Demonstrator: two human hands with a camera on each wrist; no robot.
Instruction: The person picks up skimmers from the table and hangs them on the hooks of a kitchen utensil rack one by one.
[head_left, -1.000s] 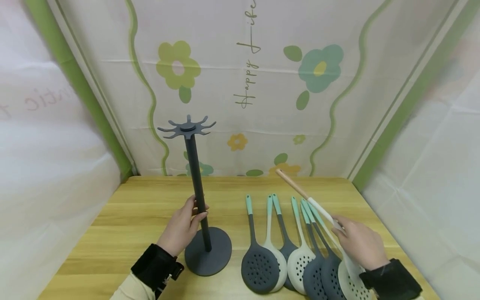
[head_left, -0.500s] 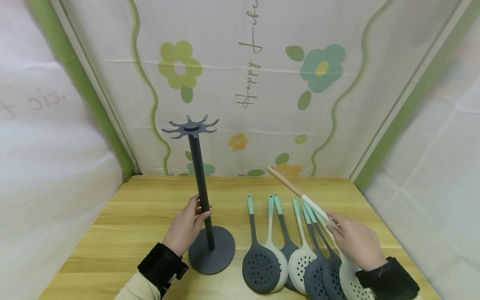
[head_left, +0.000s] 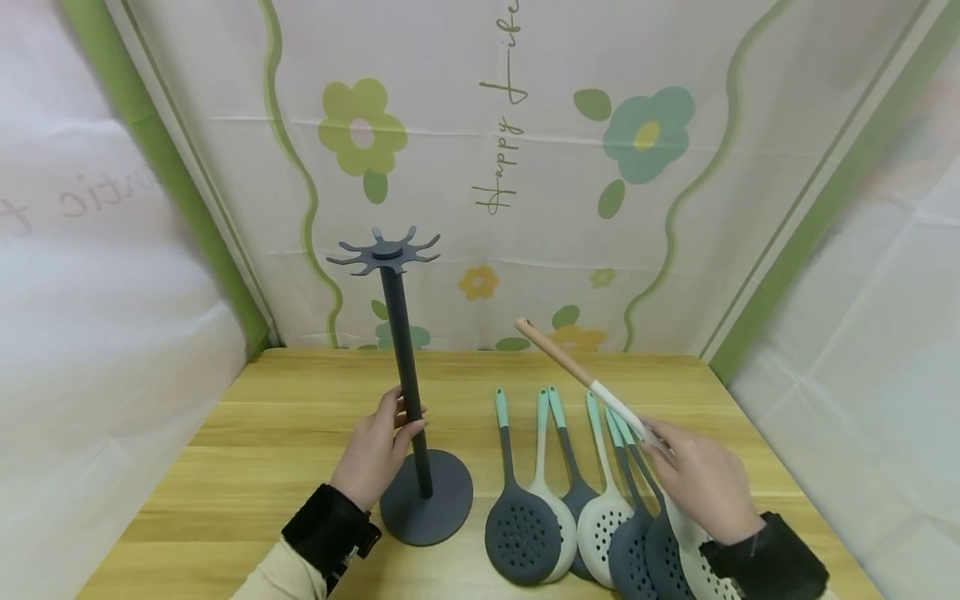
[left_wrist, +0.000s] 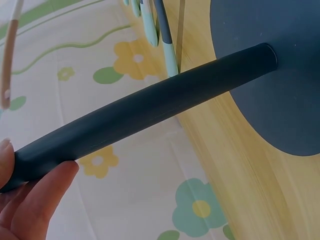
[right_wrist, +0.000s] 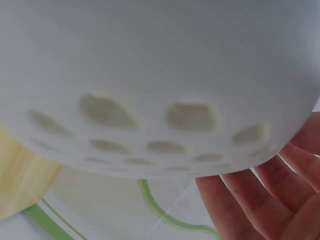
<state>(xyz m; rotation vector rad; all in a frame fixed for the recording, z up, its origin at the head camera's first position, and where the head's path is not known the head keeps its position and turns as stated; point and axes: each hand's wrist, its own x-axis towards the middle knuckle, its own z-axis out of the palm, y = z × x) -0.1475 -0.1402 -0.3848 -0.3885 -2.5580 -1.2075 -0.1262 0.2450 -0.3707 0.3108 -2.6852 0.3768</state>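
My left hand [head_left: 375, 454] grips the dark pole of an upright utensil stand [head_left: 401, 350], low down, with the thumb and fingers round it. A ring of several flat hooks tops the stand, and its round base [left_wrist: 272, 100] sits on the table. In my right hand [head_left: 705, 483] is a white skimmer [head_left: 558, 354], held by its shaft with the wooden handle end pointing up and left towards the stand. Its perforated white bowl [right_wrist: 150, 60] fills most of the right wrist view, the fingers behind it. In the head view the hand and wrist strap partly hide that bowl.
Right of the stand, several skimmers with mint handle ends lie in an overlapping row, some with dark heads such as the leftmost skimmer [head_left: 522, 533], others with cream heads. The wooden table [head_left: 225, 492] backs onto a flower-printed cloth [head_left: 450, 167], with cloth at both sides.
My right hand has moved left with the skimmer, and the wooden handle end has shifted left and slightly up, closer to the stand. My left hand keeps its grip on the pole.
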